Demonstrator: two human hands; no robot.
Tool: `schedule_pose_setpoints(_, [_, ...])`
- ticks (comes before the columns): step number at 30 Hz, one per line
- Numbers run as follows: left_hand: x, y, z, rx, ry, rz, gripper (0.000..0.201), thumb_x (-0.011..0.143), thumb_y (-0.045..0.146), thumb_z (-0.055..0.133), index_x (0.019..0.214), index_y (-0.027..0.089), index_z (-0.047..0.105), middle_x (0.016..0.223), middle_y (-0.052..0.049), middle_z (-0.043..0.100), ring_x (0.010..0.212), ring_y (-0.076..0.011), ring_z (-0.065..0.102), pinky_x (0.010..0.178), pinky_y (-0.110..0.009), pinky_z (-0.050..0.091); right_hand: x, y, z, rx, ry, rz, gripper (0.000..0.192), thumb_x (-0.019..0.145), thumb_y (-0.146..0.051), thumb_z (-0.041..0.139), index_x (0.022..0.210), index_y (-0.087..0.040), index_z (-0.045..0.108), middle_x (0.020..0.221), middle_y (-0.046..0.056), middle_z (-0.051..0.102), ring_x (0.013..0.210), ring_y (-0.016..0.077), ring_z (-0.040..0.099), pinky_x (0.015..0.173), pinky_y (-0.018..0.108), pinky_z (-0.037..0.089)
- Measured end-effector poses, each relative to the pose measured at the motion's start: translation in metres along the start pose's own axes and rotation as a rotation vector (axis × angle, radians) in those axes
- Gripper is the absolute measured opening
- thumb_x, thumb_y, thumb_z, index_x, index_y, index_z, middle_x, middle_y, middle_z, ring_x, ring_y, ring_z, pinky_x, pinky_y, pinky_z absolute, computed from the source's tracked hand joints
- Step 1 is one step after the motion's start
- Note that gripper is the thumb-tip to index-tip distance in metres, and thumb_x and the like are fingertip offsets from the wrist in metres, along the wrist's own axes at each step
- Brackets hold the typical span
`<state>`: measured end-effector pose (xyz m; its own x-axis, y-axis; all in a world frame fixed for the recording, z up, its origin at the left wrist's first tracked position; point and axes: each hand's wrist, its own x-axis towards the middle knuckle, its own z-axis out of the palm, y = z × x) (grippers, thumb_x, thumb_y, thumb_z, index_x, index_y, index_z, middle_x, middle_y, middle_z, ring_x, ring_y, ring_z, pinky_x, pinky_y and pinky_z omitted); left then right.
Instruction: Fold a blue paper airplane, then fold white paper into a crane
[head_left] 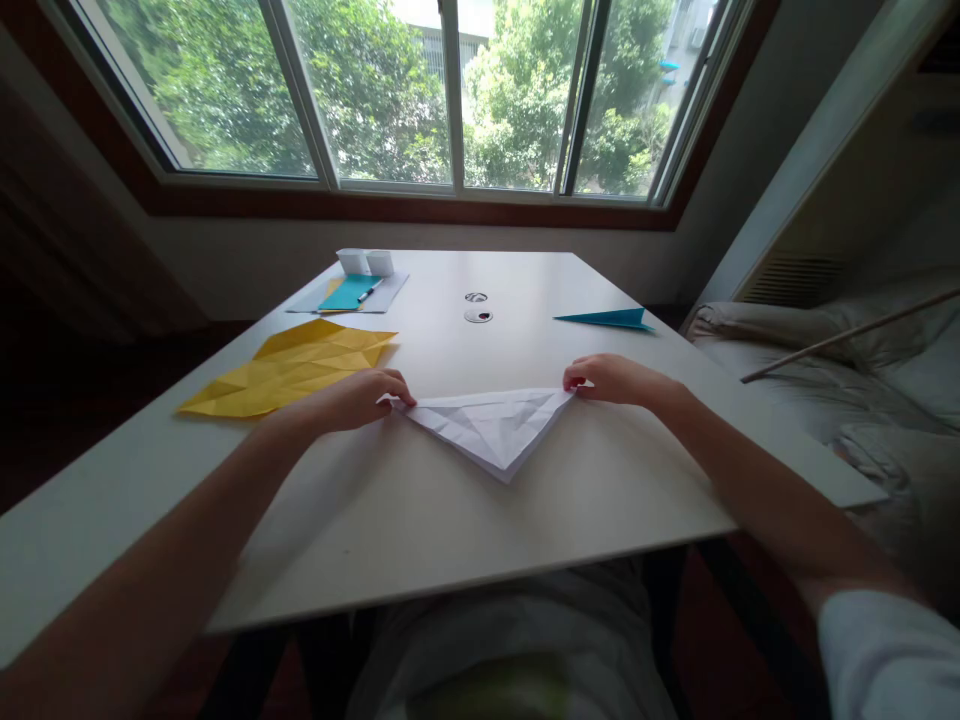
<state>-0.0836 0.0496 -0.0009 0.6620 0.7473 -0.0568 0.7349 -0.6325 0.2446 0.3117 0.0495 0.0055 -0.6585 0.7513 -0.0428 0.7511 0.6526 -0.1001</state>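
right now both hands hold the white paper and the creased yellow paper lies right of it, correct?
Wrong side: the head view shows the creased yellow paper lying left of the white paper, which the left hand and right hand do hold.

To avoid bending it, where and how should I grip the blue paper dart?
Pinch the blue paper dart by its wider right end, probably with the right hand, coming from the near side; its left end tapers to a slim point.
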Motion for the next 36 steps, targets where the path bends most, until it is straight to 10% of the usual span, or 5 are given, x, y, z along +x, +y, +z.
schedule_pose_setpoints(10, [0.006, 0.070, 0.008, 0.375, 0.158, -0.294, 0.056, 0.082, 0.061, 0.033, 0.083, 0.015, 0.065, 0.095, -0.012, 0.061, 0.092, -0.0284, 0.055, 0.077, -0.037, 0.043, 0.001, -0.027, -0.001, -0.209, 0.041, 0.113, 0.026, 0.084, -0.034, 0.046, 0.083, -0.019, 0.066, 0.086, 0.007, 0.067, 0.078, 0.0194, 0.060, 0.065, 0.028, 0.040])
schedule_pose_setpoints(16, [0.016, 0.093, 0.035, 0.212, 0.109, 0.071, 0.042, 0.088, 0.019, 0.034, 0.128, 0.026, 0.044, 0.133, -0.006, 0.044, 0.121, -0.0219, 0.041, 0.098, -0.037, 0.035, 0.009, -0.044, 0.012, -0.188, 0.144, -0.016, 0.025, 0.083, -0.024, 0.048, 0.104, -0.018, 0.062, 0.102, 0.010, 0.064, 0.091, 0.0212, 0.058, 0.077, 0.032, 0.043])
schedule_pose_setpoints(22, [0.021, 0.104, 0.049, 0.091, 0.072, 0.095, 0.042, 0.093, 0.037, 0.027, 0.124, 0.015, 0.044, 0.138, -0.011, 0.040, 0.129, -0.0227, 0.032, 0.105, -0.040, 0.029, 0.014, -0.065, 0.034, -0.017, 0.204, -0.221, 0.040, 0.086, -0.016, 0.039, 0.125, -0.015, 0.049, 0.126, 0.010, 0.053, 0.114, 0.0211, 0.049, 0.097, 0.037, 0.038])
schedule_pose_setpoints(36, [0.016, 0.119, 0.046, 0.118, -0.159, -0.087, 0.083, 0.081, 0.069, 0.016, 0.144, 0.016, 0.004, 0.149, -0.009, 0.001, 0.136, -0.0284, -0.001, 0.107, -0.048, 0.009, 0.005, -0.080, 0.032, 0.162, -0.171, 0.023, 0.098, 0.073, -0.076, 0.032, 0.144, -0.014, 0.006, 0.149, 0.014, 0.002, 0.137, 0.0286, 0.002, 0.110, 0.044, 0.009])
